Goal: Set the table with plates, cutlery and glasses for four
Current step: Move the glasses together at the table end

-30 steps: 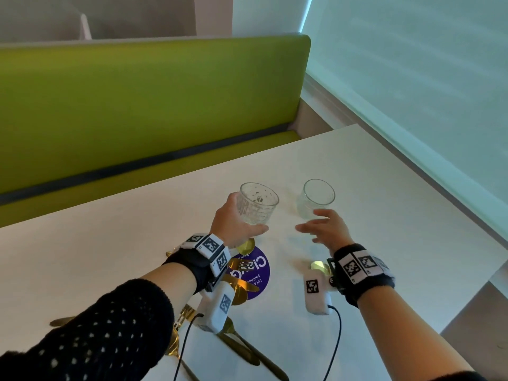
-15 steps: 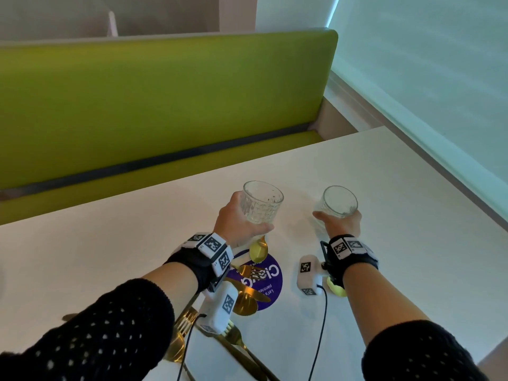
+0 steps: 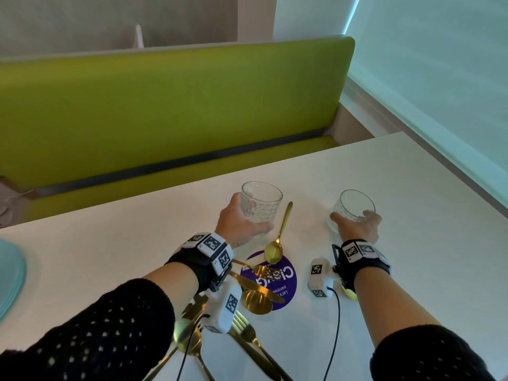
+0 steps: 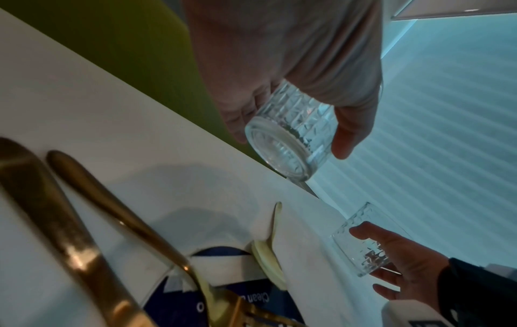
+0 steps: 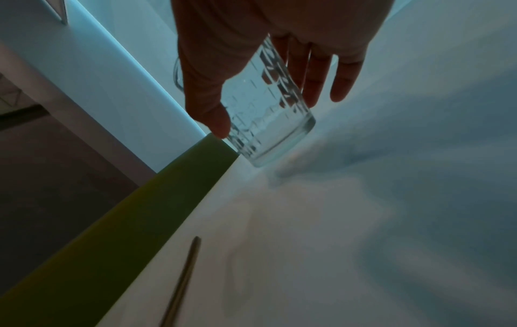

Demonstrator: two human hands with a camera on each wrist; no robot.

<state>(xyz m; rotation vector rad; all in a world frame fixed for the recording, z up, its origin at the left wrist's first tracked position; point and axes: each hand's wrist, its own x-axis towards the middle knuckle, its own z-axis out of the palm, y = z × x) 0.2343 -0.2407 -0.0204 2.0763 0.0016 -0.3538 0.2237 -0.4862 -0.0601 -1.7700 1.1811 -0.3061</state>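
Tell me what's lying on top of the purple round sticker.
On the purple sticker lie a gold spoon's bowl, a gold fork's tines, and a knife crossing a second spoon. They cover part of its print, and the left wrist's gear hides its left edge.

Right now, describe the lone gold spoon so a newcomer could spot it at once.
On the white table before the green bench, look between the two held glasses. The gold spoon lies alone there, bowl touching the purple sticker, apart from the piled cutlery.

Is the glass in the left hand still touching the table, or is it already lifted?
Apart. The left wrist view shows the glass gripped by the left hand, tilted, its whole base visible clear of the table.
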